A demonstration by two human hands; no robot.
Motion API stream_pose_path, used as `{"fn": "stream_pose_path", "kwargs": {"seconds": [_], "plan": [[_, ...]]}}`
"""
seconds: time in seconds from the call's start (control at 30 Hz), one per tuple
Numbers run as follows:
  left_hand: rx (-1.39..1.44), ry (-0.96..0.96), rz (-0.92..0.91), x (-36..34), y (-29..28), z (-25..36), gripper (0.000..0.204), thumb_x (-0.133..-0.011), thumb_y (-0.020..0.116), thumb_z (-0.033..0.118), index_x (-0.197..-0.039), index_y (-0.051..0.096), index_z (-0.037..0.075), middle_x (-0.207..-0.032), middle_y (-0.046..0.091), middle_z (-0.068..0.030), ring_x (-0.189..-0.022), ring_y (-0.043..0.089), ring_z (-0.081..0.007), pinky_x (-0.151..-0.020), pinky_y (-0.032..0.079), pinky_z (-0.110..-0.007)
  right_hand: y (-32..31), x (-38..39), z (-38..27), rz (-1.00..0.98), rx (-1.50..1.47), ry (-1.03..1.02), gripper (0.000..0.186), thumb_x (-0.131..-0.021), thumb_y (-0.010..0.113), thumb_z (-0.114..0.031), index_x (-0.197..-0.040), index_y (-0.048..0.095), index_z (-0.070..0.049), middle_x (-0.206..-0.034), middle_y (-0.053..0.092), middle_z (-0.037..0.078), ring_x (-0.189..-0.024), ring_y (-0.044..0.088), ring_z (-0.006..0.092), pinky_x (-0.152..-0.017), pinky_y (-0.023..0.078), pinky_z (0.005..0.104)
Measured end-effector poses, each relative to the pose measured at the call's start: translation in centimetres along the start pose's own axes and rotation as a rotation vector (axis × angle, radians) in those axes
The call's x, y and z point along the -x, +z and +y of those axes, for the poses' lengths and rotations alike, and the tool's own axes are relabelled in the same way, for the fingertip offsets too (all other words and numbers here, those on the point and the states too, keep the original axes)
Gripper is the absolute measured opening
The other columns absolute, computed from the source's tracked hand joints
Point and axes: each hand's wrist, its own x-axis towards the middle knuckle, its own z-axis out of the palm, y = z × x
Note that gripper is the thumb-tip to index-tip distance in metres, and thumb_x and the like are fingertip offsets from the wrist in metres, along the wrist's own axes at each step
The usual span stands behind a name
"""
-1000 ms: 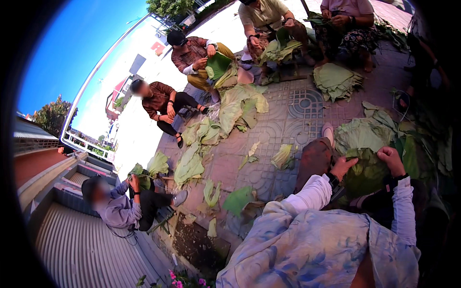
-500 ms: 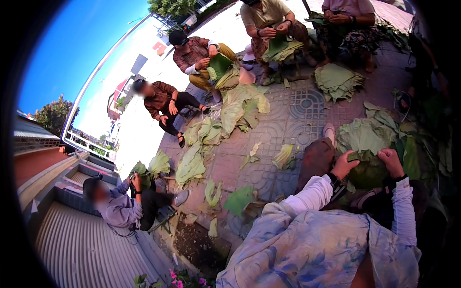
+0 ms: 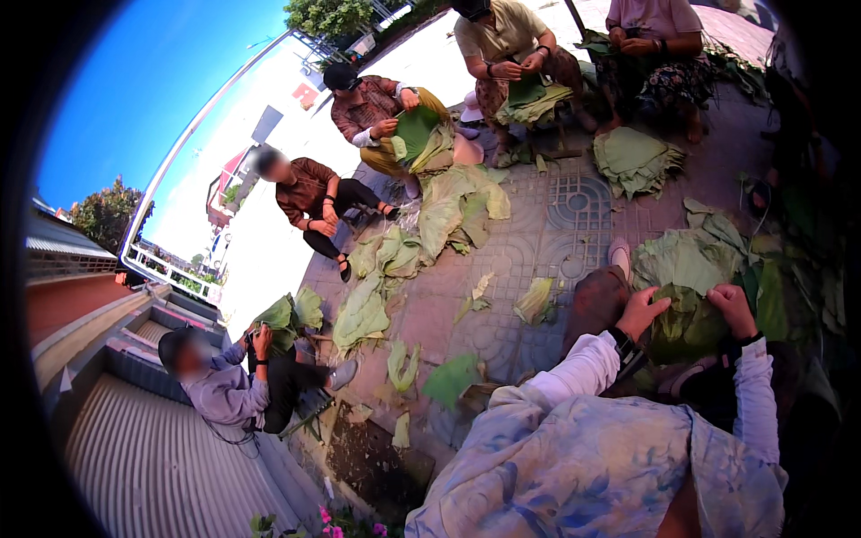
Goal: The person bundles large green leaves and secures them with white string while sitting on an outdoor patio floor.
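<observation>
Low in front of me a large dull-green leaf [image 3: 686,330] is stretched between my two hands, its surface creased. My left hand [image 3: 642,313] pinches its left edge between thumb and fingers. On the other side my right hand [image 3: 734,309] is closed at the leaf's right edge. Just beyond my hands lies a pile of broad pale-green leaves [image 3: 686,257], spread in layers. A darker green leaf [image 3: 769,296] stands beside my right hand.
Several people sit on low seats in an arc, some holding leaves. Another leaf stack [image 3: 635,161] rests on the paving farther off. Loose leaves [image 3: 361,314] and scraps lie across the tiles to the left. Pink flowers [image 3: 332,527] grow at the near edge.
The leaf's upper edge was folded over between my hands; now more of the leaf's face shows there. The seated person in brown has brought their hands together. The view has shifted slightly.
</observation>
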Motion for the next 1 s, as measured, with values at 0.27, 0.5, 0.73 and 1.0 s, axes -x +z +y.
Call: {"fn": "stream_pose_path", "kwargs": {"seconds": [0.27, 0.5, 0.73, 1.0], "plan": [[0.153, -0.148, 0.093, -0.3, -0.4, -1.0, 0.045, -0.081, 0.056, 0.011, -0.119, 0.037, -0.007, -0.103, 0.055, -0.0069, -0.088, 0.053, -0.0109, -0.077, 0.043, -0.025, 0.7, 0.3, -1.4, -0.034, -0.057, 0.025, 0.015, -0.075, 0.057, -0.013, -0.07, 0.058, 0.0, -0.063, 0.051, -0.005, -0.059, 0.044, 0.0033, -0.054, 0.035, 0.0196], [0.152, -0.126, 0.09, -0.4, 0.3, -0.5, 0.049, -0.079, 0.059, 0.016, -0.118, 0.04, -0.007, -0.106, 0.053, -0.0094, -0.091, 0.051, -0.0128, -0.08, 0.041, -0.026, 0.3, 0.2, -1.6, -0.011, 0.114, -0.045, 0.021, -0.076, 0.054, -0.014, -0.061, 0.048, -0.001, -0.058, 0.041, -0.006, -0.054, 0.036, 0.0027, -0.048, 0.03, 0.022], [0.098, -0.223, 0.057, 0.7, 0.5, 0.2, 0.048, -0.076, 0.063, 0.014, -0.114, 0.043, -0.007, -0.103, 0.054, -0.0086, -0.089, 0.053, -0.0127, -0.076, 0.044, -0.027, 0.5, 0.5, -2.2, 0.035, 0.038, -0.004, 0.03, -0.079, 0.053, -0.017, -0.055, 0.041, -0.003, -0.053, 0.034, -0.007, -0.05, 0.031, 0.0024, -0.045, 0.026, 0.0226], [0.266, -0.2, 0.144, -0.8, 0.0, 0.4, 0.04, -0.078, 0.062, 0.014, -0.111, 0.046, -0.002, -0.1, 0.057, -0.0064, -0.089, 0.055, -0.0148, -0.077, 0.044, -0.029, -0.1, 0.7, -2.2, -0.089, -0.042, 0.146, 0.019, -0.079, 0.056, -0.021, -0.071, 0.056, -0.003, -0.061, 0.045, -0.008, -0.056, 0.038, 0.0017, -0.051, 0.031, 0.0183]]}}
